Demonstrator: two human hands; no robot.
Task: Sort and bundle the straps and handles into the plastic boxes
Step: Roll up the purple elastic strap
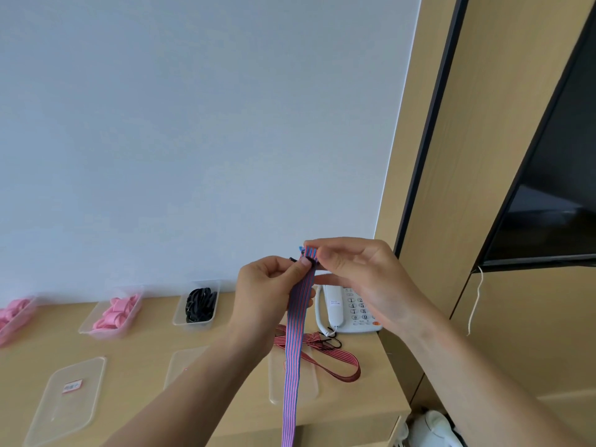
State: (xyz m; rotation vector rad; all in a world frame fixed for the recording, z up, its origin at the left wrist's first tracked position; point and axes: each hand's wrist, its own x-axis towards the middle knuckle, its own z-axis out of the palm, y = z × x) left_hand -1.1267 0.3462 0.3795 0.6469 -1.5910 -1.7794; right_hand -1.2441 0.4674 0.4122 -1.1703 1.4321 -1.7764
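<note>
Pinching top end of striped strap (298, 324) with curled fingers (333, 261) of left hand (271, 285) and right hand (358, 272). Hanging down above tabletop (145, 356). Possibly a dark clip (293, 259) at the pinch.

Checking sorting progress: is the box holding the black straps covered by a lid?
No, the black-strap box stands uncovered; a clear lid lies flat on the table in front of it.

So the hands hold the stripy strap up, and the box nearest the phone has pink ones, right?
No: the head view shows the box nearest the phone holds black ones. The left hand and right hand do hold the stripy strap up.
</note>
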